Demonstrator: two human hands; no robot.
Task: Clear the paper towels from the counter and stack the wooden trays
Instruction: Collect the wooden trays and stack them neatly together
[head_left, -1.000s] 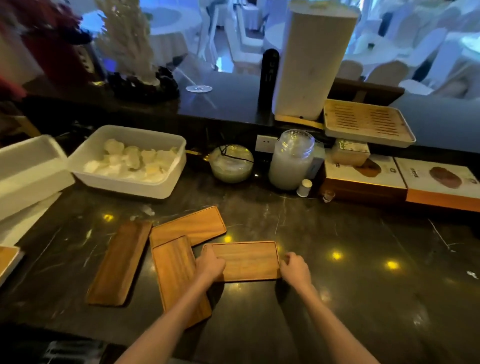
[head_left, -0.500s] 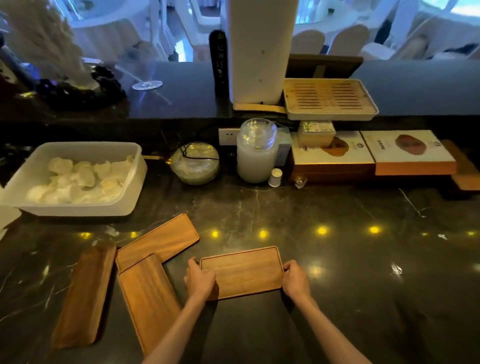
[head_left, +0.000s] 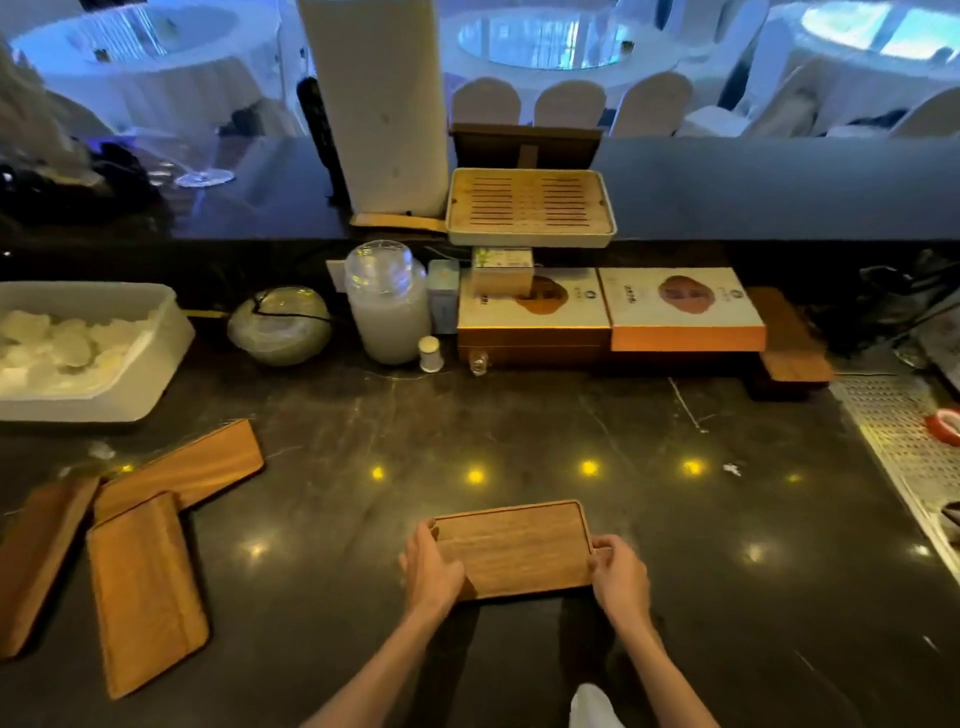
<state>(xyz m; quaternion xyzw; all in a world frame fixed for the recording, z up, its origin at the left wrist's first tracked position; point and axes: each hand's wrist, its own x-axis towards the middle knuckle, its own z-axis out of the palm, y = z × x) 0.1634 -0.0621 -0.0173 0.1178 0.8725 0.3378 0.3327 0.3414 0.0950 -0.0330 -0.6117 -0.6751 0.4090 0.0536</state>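
Observation:
A rectangular wooden tray (head_left: 514, 548) lies near the front middle of the dark marble counter (head_left: 519, 426). My left hand (head_left: 431, 569) grips its left end and my right hand (head_left: 618, 577) grips its right end. Three more wooden trays lie at the left: one slanted at the back (head_left: 182, 470), one in front of it (head_left: 145, 592) overlapping it, and one at the far left edge (head_left: 36, 561). A white bin (head_left: 161, 358) at the back left holds crumpled paper towels (head_left: 62, 348).
Along the back wall stand a glass bowl (head_left: 280, 325), a frosted jar (head_left: 387, 306), flat boxes (head_left: 608, 312) and a slatted tea tray (head_left: 530, 205) on the ledge. A metal drain grate (head_left: 904, 441) sits at the right. A small white scrap (head_left: 731, 469) lies on the counter.
Both hands have carried the held tray to the right, away from the three trays at the left. The camera has turned right too, bringing the drain grate into view.

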